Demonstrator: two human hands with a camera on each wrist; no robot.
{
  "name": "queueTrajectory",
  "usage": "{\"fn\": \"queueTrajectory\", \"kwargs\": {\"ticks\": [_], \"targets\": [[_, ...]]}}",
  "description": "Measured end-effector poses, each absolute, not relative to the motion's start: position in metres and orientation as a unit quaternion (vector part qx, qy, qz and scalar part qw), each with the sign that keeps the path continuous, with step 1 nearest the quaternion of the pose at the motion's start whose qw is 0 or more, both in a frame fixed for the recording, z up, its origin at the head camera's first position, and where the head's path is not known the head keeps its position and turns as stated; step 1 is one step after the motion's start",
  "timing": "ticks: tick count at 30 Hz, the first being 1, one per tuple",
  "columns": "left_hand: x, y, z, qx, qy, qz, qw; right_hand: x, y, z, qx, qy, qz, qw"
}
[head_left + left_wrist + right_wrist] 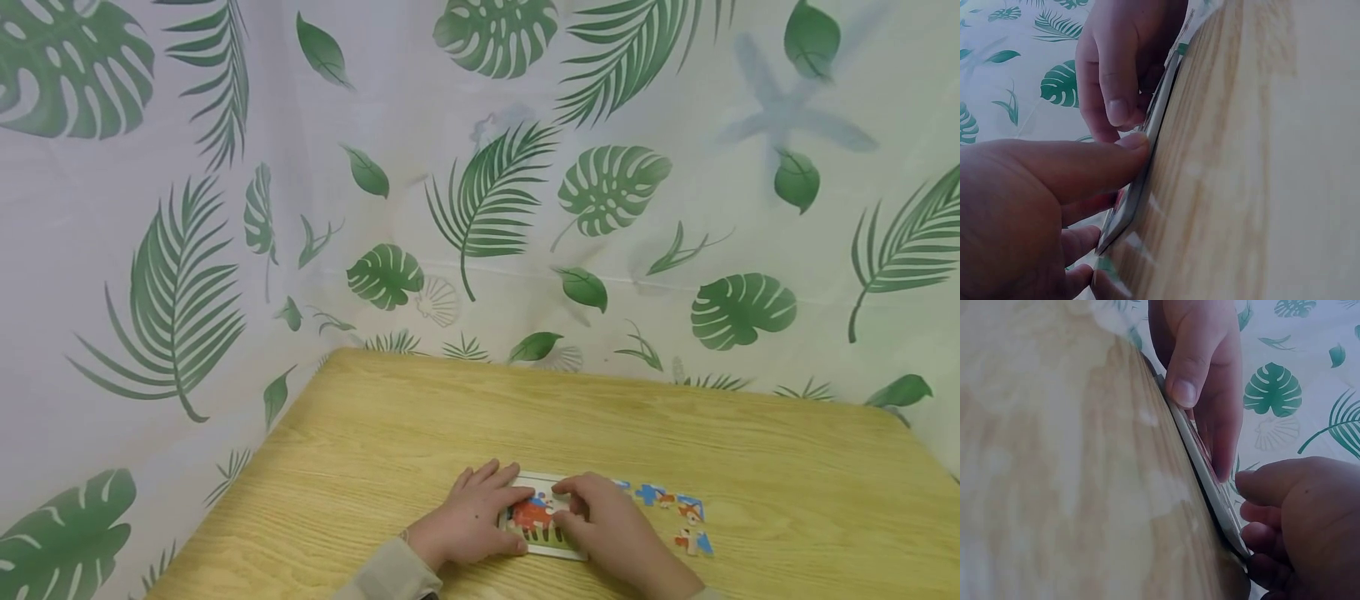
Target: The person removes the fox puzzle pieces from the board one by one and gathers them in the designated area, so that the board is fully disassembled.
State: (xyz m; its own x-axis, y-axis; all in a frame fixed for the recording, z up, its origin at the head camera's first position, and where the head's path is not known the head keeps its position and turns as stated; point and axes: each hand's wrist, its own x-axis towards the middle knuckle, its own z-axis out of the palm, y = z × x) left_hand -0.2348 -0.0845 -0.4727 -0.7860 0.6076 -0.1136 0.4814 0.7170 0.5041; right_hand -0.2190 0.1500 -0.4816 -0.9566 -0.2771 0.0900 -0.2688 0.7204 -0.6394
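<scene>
A small jigsaw puzzle (532,513) with a red figure on it sits in a thin white-edged tray (538,550) on the table. My left hand (480,515) lies over the tray's left side, fingers spread, its thumb (1132,142) at the near edge and its index finger reaching over the picture. At the right part of the puzzle, my right hand (611,525) has its fingers bent, thumb and index tips on either side of a pale puzzle piece (553,503). The right hand covers the tray's right end.
Several loose puzzle pieces (692,510), blue, white and orange, lie on the table just right of the right hand. The wood-grain table (450,408) reaches back to a white curtain (487,250) printed with green leaves, which also closes the left side.
</scene>
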Motion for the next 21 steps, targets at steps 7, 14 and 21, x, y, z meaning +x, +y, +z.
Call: {"fn": "queueTrajectory", "kwargs": {"ticks": [7,14,21], "targets": [[-0.236,-0.085,-0.474,0.297,0.913,0.243,0.142,-0.225,0.146,-0.484,-0.159,0.94,-0.303,0.011],[-0.233,-0.086,-0.472,0.303,0.912,0.239,0.136,-0.225,0.139,-0.485,-0.167,0.945,-0.283,-0.002],[-0.233,-0.085,-0.472,0.307,0.913,0.233,0.131,-0.227,0.131,-0.482,-0.159,0.948,-0.277,-0.007]]}}
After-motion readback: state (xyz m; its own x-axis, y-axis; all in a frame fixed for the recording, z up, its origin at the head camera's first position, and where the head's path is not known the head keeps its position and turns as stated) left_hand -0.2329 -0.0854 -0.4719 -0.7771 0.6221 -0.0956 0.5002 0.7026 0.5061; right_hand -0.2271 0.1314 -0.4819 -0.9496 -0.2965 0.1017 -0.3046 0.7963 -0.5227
